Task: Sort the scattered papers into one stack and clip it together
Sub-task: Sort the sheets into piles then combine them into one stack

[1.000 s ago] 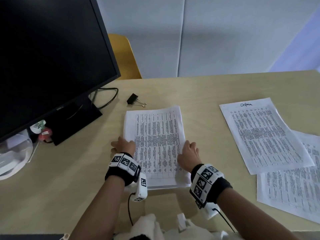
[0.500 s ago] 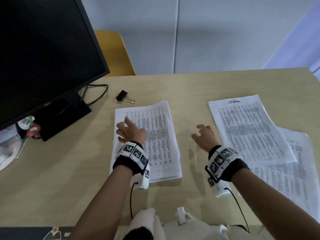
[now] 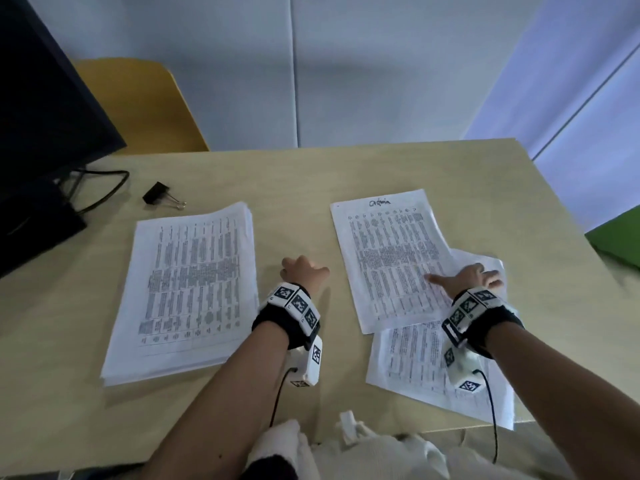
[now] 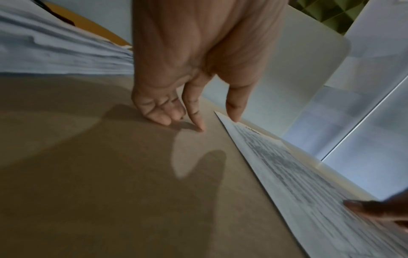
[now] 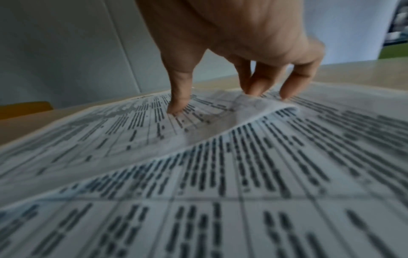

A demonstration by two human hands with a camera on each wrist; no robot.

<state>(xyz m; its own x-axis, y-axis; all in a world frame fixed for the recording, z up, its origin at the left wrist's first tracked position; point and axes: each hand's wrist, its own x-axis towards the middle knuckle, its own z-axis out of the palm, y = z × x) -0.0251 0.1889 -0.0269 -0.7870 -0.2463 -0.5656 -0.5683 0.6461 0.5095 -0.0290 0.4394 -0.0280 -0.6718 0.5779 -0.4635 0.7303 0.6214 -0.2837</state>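
Observation:
A neat stack of printed papers [image 3: 187, 289] [image 4: 55, 52] lies left of centre on the wooden table [image 3: 311, 174]. A black binder clip [image 3: 159, 197] sits beyond its far left corner. To the right, a loose sheet [image 3: 391, 261] [image 4: 298, 183] [image 5: 132, 125] with handwriting on top overlaps a second sheet [image 3: 426, 368] [image 5: 243, 209]. My left hand [image 3: 304, 271] [image 4: 198, 120] holds nothing, its loosely curled fingertips touching bare table between the stack and the loose sheet. My right hand [image 3: 467, 277] [image 5: 220, 103] pinches the top sheet's right edge, which buckles up between thumb and fingers.
A dark monitor [image 3: 45, 133] on its base [image 3: 31, 223] stands at the far left, with a black cable [image 3: 104, 188] behind the clip. A yellow chair [image 3: 138, 105] stands beyond the table. The table's right edge runs just past the loose sheets, near a green surface [image 3: 616, 244].
Both hands left the stack. The left moved right onto bare table. The right reached onto the loose top sheet and bunched its right edge. My view swung right.

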